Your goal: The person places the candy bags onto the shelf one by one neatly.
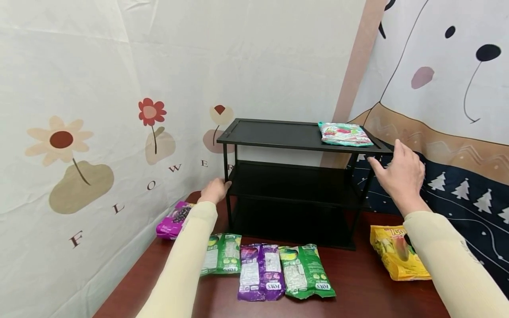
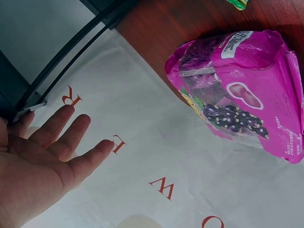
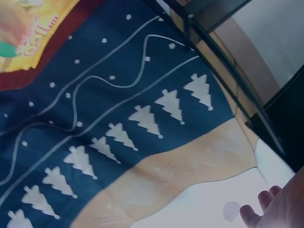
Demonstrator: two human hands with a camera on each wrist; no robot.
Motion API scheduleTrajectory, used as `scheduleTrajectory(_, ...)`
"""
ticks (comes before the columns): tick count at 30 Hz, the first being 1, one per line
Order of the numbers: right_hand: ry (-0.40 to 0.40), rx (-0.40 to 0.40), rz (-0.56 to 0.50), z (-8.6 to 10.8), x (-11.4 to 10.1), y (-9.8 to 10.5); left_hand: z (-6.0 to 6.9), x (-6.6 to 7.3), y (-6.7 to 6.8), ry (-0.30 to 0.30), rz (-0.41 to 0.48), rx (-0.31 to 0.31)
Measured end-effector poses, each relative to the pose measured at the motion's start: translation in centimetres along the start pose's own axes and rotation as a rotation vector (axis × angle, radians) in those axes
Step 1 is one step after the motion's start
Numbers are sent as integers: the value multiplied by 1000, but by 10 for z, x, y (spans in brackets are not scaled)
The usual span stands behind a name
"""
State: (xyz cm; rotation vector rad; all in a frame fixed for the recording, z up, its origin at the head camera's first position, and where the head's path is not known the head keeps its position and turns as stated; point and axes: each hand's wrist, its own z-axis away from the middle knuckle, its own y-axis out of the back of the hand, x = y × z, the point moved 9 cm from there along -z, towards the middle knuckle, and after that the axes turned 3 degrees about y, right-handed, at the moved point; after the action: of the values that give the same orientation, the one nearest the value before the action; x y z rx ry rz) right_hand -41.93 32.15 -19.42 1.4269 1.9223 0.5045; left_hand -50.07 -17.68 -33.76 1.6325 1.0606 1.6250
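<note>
A black three-tier shelf rack (image 1: pixel 278 132) stands on the dark red table. At its left side my left hand (image 1: pixel 214 191) pinches the middle tier's edge by the post with thumb and index finger; in the left wrist view the hand's (image 2: pixel 52 161) other fingers stretch out free. My right hand (image 1: pixel 402 174) is raised beside the rack's top right corner, fingers spread and nothing held. In the right wrist view only a few fingertips (image 3: pixel 266 202) show. A teal and white candy bag (image 1: pixel 345 134) lies on the top tier's right end.
Before the rack lie a green bag (image 1: pixel 224 254), a purple bag (image 1: pixel 261 271) and another green bag (image 1: pixel 305 270). A magenta grape-picture bag (image 2: pixel 237 95) lies by the left wall cloth. A yellow bag (image 1: pixel 397 251) lies at the right, near the dark printed cloth (image 3: pixel 118 104).
</note>
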Motion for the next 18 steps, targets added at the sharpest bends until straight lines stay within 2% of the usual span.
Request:
scheduleTrajectory(7, -85, -73, -42, 13, 24, -20, 0, 1, 0, -13, 7, -4)
scheduleTrajectory(18, -181, -252, -86, 38, 51, -72, 0, -1, -2, -4, 3, -13)
